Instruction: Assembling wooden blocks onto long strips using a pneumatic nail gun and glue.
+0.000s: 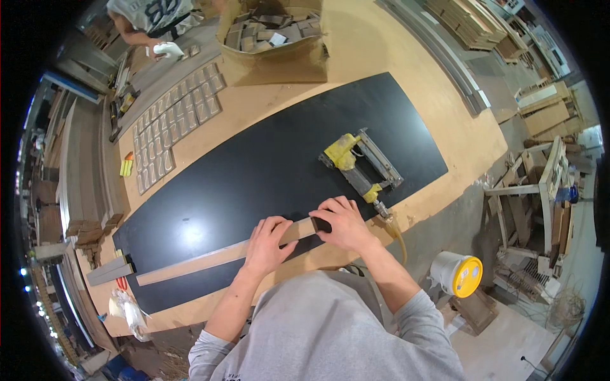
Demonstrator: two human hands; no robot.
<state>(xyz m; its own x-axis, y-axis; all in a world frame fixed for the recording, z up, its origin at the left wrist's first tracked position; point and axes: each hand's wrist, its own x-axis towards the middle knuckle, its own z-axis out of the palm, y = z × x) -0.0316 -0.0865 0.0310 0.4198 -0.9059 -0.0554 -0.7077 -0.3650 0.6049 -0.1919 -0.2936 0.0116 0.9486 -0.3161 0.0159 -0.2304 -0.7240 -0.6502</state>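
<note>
A long, narrow wooden strip (197, 262) lies along the near side of a black, curved-edged panel (254, 178). My left hand (268, 244) is closed over the strip near its right end, thumb on the near side and fingers on the far side. At that end my right hand (345, 223) grips a small dark block (321, 225), which seems to touch the strip; part of it is hidden under the fingers. Beyond my right hand, a yellow nail gun (359, 166) rests on the panel, its air hose (400, 238) dropping over the near edge.
On the tan table (375, 38) stand a large cardboard box (276, 66) of wooden offcuts and rows of flat pieces with curved marks (178, 120). Grey strips (109, 270) lie at the left. A co-worker's hand (154, 51) holds something white. A yellow-lidded bucket (457, 274) stands right.
</note>
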